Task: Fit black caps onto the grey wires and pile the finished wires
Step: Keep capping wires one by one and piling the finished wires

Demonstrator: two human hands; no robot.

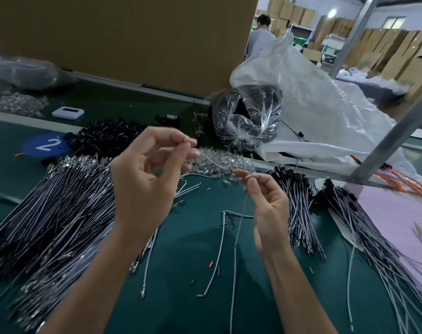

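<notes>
Two hands up over the green table (181,273). Your right hand (265,201) pinches one grey wire (240,215) between thumb and forefinger just below its top end; the rest hangs down toward you. Your left hand (142,182) pinches a small piece (187,142) at its fingertips, too small to name.

The wire looks light, thin and bendy, so it'll likely buckle if pushed from far back. Hold close to the tip and keep the pinch firm; the sheath may be slick.

Loose black caps (106,136) are heaped behind the left hand, uncapped wires (55,201) at left, and the finished wires (299,206), caps on, are piled right of the right hand. A knotted clear bag (247,116) holds dark parts, probably more caps. Contents of the white sack (313,104) are hidden.
</notes>
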